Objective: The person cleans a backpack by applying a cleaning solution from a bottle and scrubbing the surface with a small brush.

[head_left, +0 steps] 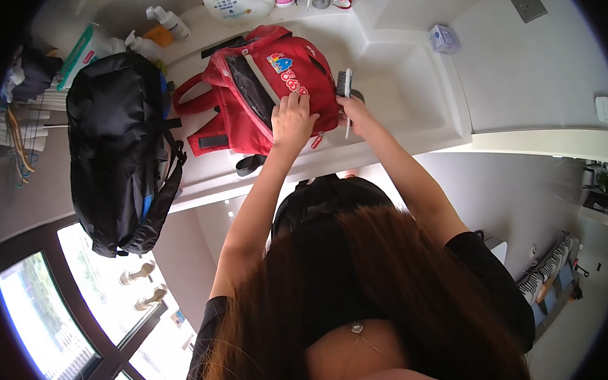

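Note:
A red backpack (314, 72) with a colourful printed patch lies on the pale washing basin's left part, its straps toward the left. My left hand (293, 120) grips its near side, fingers bent over the red fabric beside a dark panel. Held in my right hand (356, 115) is a scrubbing brush (347, 84) with a white handle and dark bristles. It stands nearly upright along the backpack's right side, bristles at the far end. Whether the bristles touch the fabric I cannot tell.
A black backpack (117, 131) hangs over the basin's left end. Along the back stand a large white detergent jug (239, 4), a pump bottle (169, 23) and other containers. A small purple-white box (444, 39) sits on the basin's right rim (459, 99). Windows are at lower left.

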`<state>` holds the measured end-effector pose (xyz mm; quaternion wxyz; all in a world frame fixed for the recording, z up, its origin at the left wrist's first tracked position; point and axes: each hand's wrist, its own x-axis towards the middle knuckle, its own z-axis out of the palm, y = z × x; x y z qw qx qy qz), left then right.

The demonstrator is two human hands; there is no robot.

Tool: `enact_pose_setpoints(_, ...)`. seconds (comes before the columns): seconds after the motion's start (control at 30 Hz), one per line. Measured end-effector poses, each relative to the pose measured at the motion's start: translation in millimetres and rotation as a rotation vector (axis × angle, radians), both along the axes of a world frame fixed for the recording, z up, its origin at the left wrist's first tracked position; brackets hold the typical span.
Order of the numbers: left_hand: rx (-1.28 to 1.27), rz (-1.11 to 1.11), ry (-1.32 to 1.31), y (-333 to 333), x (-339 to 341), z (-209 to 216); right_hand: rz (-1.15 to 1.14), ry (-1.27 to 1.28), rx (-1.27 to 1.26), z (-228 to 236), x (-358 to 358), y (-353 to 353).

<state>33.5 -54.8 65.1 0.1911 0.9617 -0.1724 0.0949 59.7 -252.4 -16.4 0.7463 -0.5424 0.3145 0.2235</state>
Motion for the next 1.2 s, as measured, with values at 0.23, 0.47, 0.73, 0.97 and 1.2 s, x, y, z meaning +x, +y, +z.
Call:
enact_pose_setpoints(0.23, -0.552, -0.037, -0.066, 7.3, 27.3, 27.4, -0.147, -0.137, 0.274, 21.0, 31.5, -12.6)
enact_pose_setpoints(0.47, -1.268, -0.021, 0.312, 41.8, 19.7, 100.9, 0.009, -0.604, 0.293, 186.3, 52.6, -7.6)
enact_pose_setpoints(0.73, -1.329, -0.125, 0.262, 102.8, 13.4, 179.1, 0.418, -1.286, -0.044, 296.6, 53.0, 4.4)
enact_pose_setpoints(0.97, -1.031, -0.183, 0.228, 97.9, 17.2, 258.5, 0.506, -1.335, 0.062, 339.7, 69.8, 35.8)
enact_pose_setpoints(1.2, -0.446, 0.074, 0.041, 77.5, 67.0, 224.3, 0.551, -1.144, -0.002, 311.8, 91.7, 57.6)
